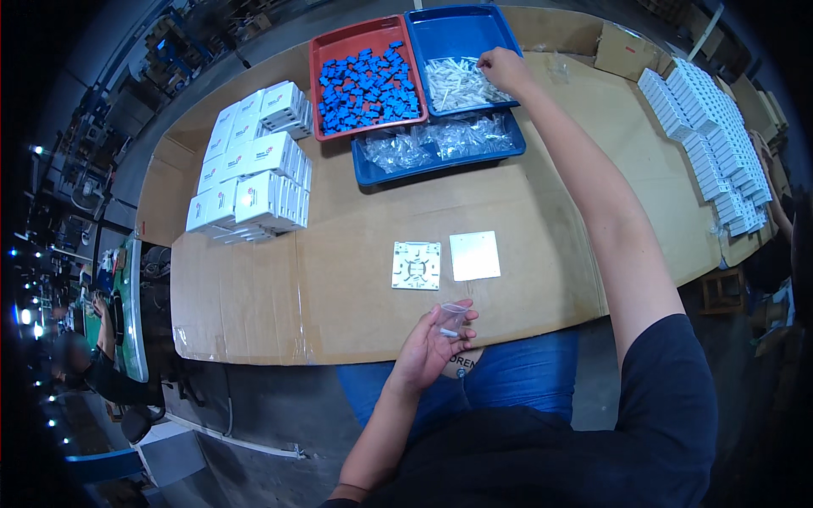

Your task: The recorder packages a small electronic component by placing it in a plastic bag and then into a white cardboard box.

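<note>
Near the table's front edge, my left hand (426,349) is closed on a small clear plastic bag (452,317), which has a small white piece in its lower part. My right arm reaches far forward, and my right hand (506,71) is over the right side of a blue tray (461,30) of small white parts (457,83). Its fingers are drawn together; what they hold is too small to make out. On the cardboard beyond my left hand lie a square white frame plate (416,266) with a round cut-out pattern and a plain white square plate (475,256).
A red tray (356,34) of blue parts (368,87) adjoins the blue tray. In front, a lower blue tray (440,172) holds clear bags (398,151). White boxes (254,161) are stacked left; white pieces (711,144) form rows at far right. Another person's arm (104,326) shows far left.
</note>
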`<state>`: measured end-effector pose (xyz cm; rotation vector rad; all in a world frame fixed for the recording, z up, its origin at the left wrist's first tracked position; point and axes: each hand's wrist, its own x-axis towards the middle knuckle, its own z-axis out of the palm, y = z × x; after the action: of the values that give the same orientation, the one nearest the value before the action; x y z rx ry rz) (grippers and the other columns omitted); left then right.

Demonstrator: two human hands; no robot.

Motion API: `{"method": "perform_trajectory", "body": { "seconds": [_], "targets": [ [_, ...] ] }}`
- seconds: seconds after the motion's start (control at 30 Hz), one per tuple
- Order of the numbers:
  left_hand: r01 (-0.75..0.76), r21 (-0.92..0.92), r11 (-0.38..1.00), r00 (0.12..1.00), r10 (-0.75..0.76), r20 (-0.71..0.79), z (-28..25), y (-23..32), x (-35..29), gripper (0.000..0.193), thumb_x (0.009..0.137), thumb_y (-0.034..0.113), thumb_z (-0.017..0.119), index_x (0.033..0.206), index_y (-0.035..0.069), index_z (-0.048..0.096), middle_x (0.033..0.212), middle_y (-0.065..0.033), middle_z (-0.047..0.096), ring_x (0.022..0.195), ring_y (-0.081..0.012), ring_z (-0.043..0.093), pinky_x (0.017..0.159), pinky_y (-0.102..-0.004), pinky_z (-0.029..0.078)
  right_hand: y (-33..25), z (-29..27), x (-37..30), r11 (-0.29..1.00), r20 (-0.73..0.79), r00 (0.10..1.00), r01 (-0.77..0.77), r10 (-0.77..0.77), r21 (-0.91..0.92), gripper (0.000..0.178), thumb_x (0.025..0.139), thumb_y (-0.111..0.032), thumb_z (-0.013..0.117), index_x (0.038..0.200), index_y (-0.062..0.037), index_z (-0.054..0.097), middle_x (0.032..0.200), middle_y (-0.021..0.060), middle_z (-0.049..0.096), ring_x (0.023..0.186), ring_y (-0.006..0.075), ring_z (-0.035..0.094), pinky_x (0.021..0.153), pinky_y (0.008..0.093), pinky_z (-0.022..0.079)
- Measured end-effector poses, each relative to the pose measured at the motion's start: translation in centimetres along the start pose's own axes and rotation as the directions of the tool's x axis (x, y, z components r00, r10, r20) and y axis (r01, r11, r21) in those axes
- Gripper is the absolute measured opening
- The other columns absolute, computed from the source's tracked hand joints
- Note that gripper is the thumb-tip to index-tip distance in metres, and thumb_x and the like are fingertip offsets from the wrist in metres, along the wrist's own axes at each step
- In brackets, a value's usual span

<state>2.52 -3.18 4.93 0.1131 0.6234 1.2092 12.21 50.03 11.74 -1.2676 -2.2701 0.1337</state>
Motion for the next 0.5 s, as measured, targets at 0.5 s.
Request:
{"method": "perform_trajectory", "body": {
  "seconds": [0.5],
  "targets": [
    [0.054,0.043,0.998,0.999,-0.054,-0.006,-0.1,0.6,1.5,0.059,0.115,0.041,0.031,0.149,-0.004,0.047,0.127,-0.0135,0.064,0.103,-0.0226,0.064,0.089,-0.0367,0.054,0.6,2.8,2.1,0.99,0.122,0.99,-0.082,0.067,0.119,0.016,0.088,-0.02,0.075,0.102,-0.0165,0.082,0.105,0.0117,0.078,0.103,0.0321,0.073,0.093,0.0458,0.056]
  ]
}}
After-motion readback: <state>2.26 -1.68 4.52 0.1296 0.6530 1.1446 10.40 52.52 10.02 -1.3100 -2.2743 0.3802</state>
